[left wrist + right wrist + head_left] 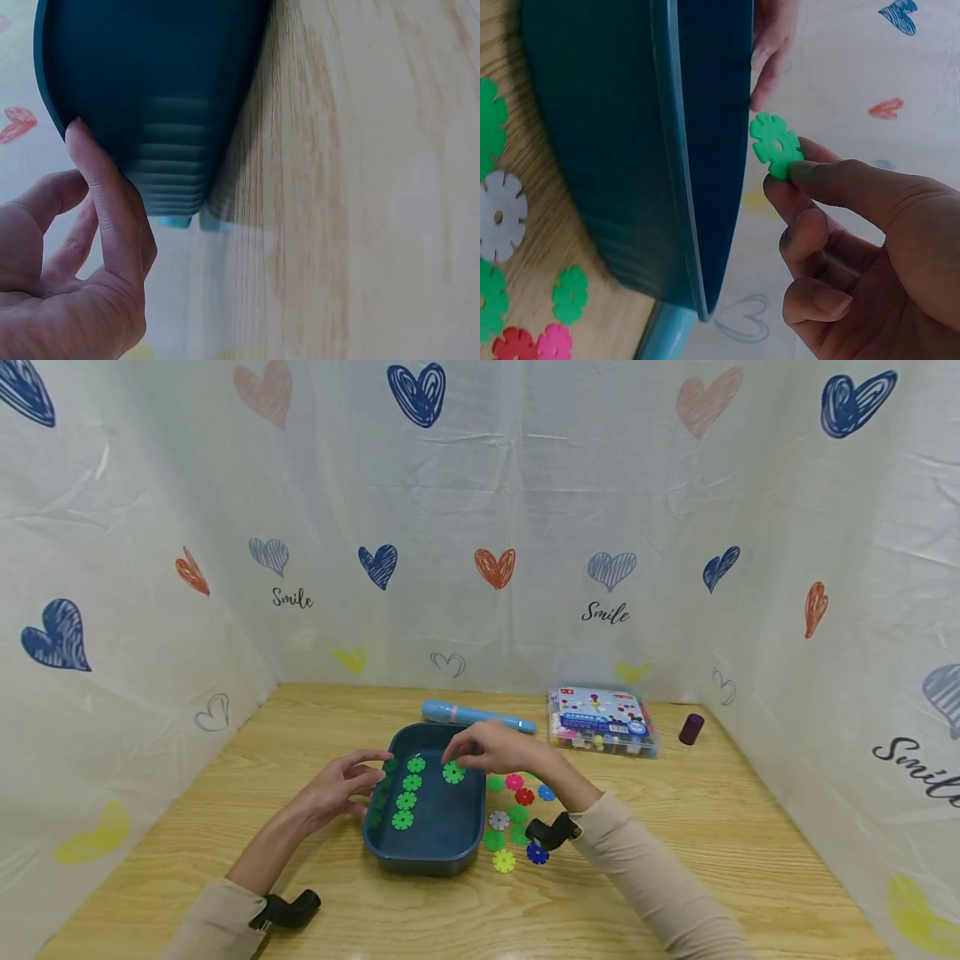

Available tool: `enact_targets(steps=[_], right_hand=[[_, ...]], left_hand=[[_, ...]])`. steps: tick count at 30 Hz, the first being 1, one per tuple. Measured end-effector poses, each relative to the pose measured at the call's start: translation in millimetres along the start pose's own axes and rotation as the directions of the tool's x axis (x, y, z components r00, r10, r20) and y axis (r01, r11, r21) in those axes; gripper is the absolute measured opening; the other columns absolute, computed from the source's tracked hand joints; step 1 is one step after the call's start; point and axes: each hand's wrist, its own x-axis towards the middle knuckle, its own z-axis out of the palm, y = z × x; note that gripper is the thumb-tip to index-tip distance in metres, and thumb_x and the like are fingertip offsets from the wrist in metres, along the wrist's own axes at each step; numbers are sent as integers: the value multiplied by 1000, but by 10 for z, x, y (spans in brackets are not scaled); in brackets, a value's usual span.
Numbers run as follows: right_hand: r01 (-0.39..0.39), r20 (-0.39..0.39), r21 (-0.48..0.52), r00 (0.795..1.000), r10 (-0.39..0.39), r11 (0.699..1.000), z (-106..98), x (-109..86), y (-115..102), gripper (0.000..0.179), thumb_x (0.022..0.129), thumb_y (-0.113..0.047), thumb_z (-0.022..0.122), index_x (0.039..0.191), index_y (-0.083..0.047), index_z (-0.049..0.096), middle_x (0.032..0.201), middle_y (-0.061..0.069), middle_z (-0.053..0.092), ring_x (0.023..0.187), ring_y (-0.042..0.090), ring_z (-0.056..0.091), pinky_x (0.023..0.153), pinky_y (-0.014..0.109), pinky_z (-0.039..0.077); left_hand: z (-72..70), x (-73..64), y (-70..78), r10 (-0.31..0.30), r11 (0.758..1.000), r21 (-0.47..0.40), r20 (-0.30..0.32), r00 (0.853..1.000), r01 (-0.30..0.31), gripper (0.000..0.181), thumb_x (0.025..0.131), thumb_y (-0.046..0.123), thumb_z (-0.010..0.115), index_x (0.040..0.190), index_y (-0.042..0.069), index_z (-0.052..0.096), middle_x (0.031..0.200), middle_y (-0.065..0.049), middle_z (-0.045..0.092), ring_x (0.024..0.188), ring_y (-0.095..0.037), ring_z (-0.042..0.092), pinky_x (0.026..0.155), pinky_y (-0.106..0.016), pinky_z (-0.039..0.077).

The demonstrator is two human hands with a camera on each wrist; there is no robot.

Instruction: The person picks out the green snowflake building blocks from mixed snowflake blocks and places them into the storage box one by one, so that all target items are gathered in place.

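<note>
My right hand [495,747] is over the dark blue plastic basin [442,852]. Thumb and fingertips pinch a green snowflake disc [778,145], notched round its edge with a hole in the middle; the other fingers curl below it. Inside the basin, a column of several green snowflake discs [407,800] runs along the left side. My left hand [337,789] is at the basin's left rim, its fingers loosely bent and holding no disc. In the left wrist view, one fingertip [77,131] lies right at the rim.
Loose snowflake discs in several colours, among them a white one [498,820] and a yellow one [504,861], lie right of the basin. Behind stand a light blue tube [480,717], a clear box of coloured parts [602,721] and a purple cylinder [692,729]. A patterned curtain [547,527] encloses the wooden table.
</note>
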Motion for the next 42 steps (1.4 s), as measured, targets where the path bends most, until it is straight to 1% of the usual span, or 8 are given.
enact_targets(steps=[10,15,18,23,25,29,35,42], right_hand=[[29,81,4,996,-29,1000,102,169,-190,21,98,-10,59,113,-12,72,101,2,75,78,14,67,63,17,49],[44,142,-21,989,-41,999,131,259,-283,21,97,-11,60,114,-12,73,103,2,75,75,4,66,66,16,49],[36,180,-25,983,-31,999,144,330,-330,21,98,-11,59,114,-12,72,101,2,76,67,2,62,63,15,47],[7,240,-9,971,-5,1000,160,451,-390,21,98,-11,59,115,-11,72,98,5,75,66,22,66,58,17,46],[-13,267,6,964,11,1000,170,495,-406,22,98,-11,60,116,-12,71,101,5,74,74,29,70,60,19,51],[-56,312,27,949,44,998,219,588,-389,21,97,-13,61,115,-16,72,102,1,73,84,30,72,69,28,58],[-71,402,61,915,41,996,293,712,-321,19,97,-11,61,111,-16,73,90,-3,73,72,22,68,67,25,56],[-91,486,155,874,5,984,367,813,-278,20,96,-5,61,113,-7,71,91,4,72,62,13,61,61,22,51]], left_hand=[[0,-1,20,-14,1000,1,-8,1000,14,54,97,29,62,145,11,43,124,-17,61,93,-22,67,68,-32,60],[-10,-7,35,-11,1000,-13,10,1000,11,55,98,27,61,146,9,40,119,-13,63,92,-20,68,67,-31,60],[-10,-8,34,-4,1000,-27,25,1000,5,55,99,26,60,147,8,39,114,-10,64,90,-19,68,65,-30,59],[-8,-13,33,-4,999,-33,25,1000,5,55,99,25,60,147,9,39,112,-8,64,89,-20,68,64,-29,59],[-5,-16,36,-12,999,-34,17,1000,13,55,98,26,60,147,10,40,112,-8,65,90,-21,68,64,-29,59],[-15,-18,34,-8,999,-31,19,1000,9,55,99,27,60,147,9,39,115,-10,65,93,-22,68,64,-30,59],[-15,-16,26,-10,1000,-21,20,1000,10,55,98,27,60,146,10,40,117,-8,65,93,-21,68,65,-29,59],[0,6,22,-14,1000,-8,11,1000,14,53,98,28,60,145,12,42,115,-4,65,92,-21,66,63,-29,58]])
